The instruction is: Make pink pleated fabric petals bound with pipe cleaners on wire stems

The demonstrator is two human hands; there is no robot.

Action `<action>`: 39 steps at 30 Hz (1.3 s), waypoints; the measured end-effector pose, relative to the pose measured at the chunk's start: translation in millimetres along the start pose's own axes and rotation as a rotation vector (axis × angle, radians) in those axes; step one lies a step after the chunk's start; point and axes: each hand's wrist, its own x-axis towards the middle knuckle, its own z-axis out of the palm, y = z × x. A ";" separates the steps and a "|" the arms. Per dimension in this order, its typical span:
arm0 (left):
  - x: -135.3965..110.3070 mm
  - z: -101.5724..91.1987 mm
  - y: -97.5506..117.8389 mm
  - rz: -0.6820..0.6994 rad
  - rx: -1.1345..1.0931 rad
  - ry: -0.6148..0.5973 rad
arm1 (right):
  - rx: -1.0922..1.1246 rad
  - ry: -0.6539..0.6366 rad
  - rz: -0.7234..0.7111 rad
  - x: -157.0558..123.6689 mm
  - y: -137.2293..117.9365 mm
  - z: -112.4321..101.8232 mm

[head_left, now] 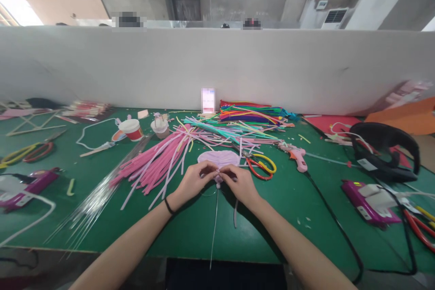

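A lilac, wing-shaped piece made of pipe cleaners (218,158) lies on the green table in front of me. My left hand (197,180) and my right hand (239,183) meet at its lower middle, fingertips pinched together on it. Just below the fingers shows a small lilac knob (218,186), and a thin wire (214,231) runs from there toward the table's front edge. A loose lilac pipe cleaner (235,215) hangs below my right hand. My fingers hide the exact spot they grip.
Pink pipe cleaners (159,158) lie left of my hands, with clear rods (98,204) beyond. Scissors (261,166) and a pink glue gun (297,156) lie to the right. A paper cup (131,130), a lit phone (208,101), power strips (369,204) and a black headband-like object (384,149) surround the work.
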 end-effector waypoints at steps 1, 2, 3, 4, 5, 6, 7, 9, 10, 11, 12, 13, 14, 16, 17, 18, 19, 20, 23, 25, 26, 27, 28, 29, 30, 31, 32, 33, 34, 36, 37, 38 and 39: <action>0.0 -0.2 -0.4 0.009 0.018 0.002 | -0.007 -0.002 -0.009 0.1 0.5 0.0; 0.0 -0.5 -1.0 0.021 0.041 0.007 | -0.015 -0.004 -0.018 0.2 1.0 0.1; 0.0 -0.8 -1.8 0.037 0.068 0.015 | -0.025 -0.006 -0.025 0.3 1.5 0.4; 0.1 -1.1 -2.7 0.059 0.099 0.024 | -0.033 -0.006 -0.031 0.4 2.0 0.7; 0.2 -1.5 -3.5 0.083 0.128 0.031 | -0.040 -0.007 -0.033 0.5 2.4 1.1; 0.4 -1.9 -4.2 0.106 0.153 0.035 | -0.044 -0.009 -0.033 0.6 2.6 1.5; 0.5 -2.4 -4.6 0.124 0.172 0.039 | -0.045 -0.013 -0.029 0.6 2.6 1.8; 0.9 -3.1 -4.3 0.136 0.198 0.046 | -0.060 -0.031 -0.013 0.6 2.4 2.1; 1.1 -3.4 -3.8 0.131 0.206 0.050 | -0.088 -0.041 -0.011 0.4 2.3 2.1; 1.3 -3.5 -3.2 0.123 0.212 0.052 | -0.132 -0.051 -0.019 0.2 2.5 2.0; 1.3 -3.5 -2.5 0.115 0.214 0.054 | -0.185 -0.057 -0.037 -0.1 3.0 2.0; 1.4 -3.3 -1.9 0.107 0.212 0.056 | -0.241 -0.063 -0.060 -0.3 3.8 2.1; 1.3 -3.0 -1.4 0.100 0.206 0.063 | -0.288 -0.068 -0.083 -0.5 5.0 2.3; 1.3 -2.3 -1.2 0.095 0.197 0.081 | -0.341 -0.083 -0.103 -0.6 8.0 3.3; 1.3 -1.9 -1.4 0.097 0.196 0.089 | -0.350 -0.089 -0.097 -0.4 9.6 4.0; 1.5 -1.7 -1.6 0.103 0.199 0.092 | -0.355 -0.093 -0.086 -0.1 11.1 4.7; 1.7 -1.6 -1.7 0.110 0.206 0.090 | -0.359 -0.096 -0.074 0.4 12.4 5.5; 2.1 -1.6 -1.8 0.117 0.215 0.085 | -0.362 -0.098 -0.061 0.9 13.5 6.1; 3.3 -2.2 -0.7 0.139 0.235 0.068 | -0.367 -0.110 -0.031 2.8 15.1 7.4; 3.9 -2.5 0.6 0.152 0.242 0.062 | -0.372 -0.116 -0.021 3.9 15.4 7.9; 4.1 -2.6 1.1 0.158 0.246 0.059 | -0.374 -0.117 -0.018 4.3 15.4 8.2; 4.2 -2.6 1.6 0.161 0.252 0.057 | -0.377 -0.118 -0.015 4.6 15.4 8.5; 4.3 -2.6 1.9 0.164 0.259 0.056 | -0.379 -0.120 -0.012 4.7 15.3 8.6; 4.5 -2.5 2.0 0.168 0.266 0.053 | -0.381 -0.123 -0.008 4.8 15.2 8.6; 4.6 -2.6 1.9 0.172 0.272 0.047 | -0.381 -0.128 -0.005 4.8 15.0 8.4; 4.8 -2.7 1.8 0.177 0.276 0.039 | -0.379 -0.132 -0.003 4.7 14.7 7.9; 4.9 -3.0 1.7 0.183 0.281 0.032 | -0.373 -0.136 -0.001 4.4 14.2 7.1; 5.1 -3.4 1.8 0.189 0.290 0.022 | -0.364 -0.142 -0.002 4.1 13.6 6.0; 5.2 -4.0 2.1 0.196 0.306 0.012 | -0.354 -0.147 -0.005 3.7 12.8 4.7; 5.2 -5.8 3.8 0.212 0.363 0.000 | -0.337 -0.155 -0.012 3.2 10.9 2.4; 5.1 -6.9 5.1 0.224 0.402 -0.007 | -0.335 -0.157 -0.015 3.0 9.9 1.6; 4.9 -7.9 6.7 0.239 0.443 -0.015 | -0.337 -0.157 -0.017 3.1 8.9 1.2; 4.6 -8.9 8.4 0.256 0.482 -0.026 | -0.343 -0.155 -0.016 3.2 7.9 1.3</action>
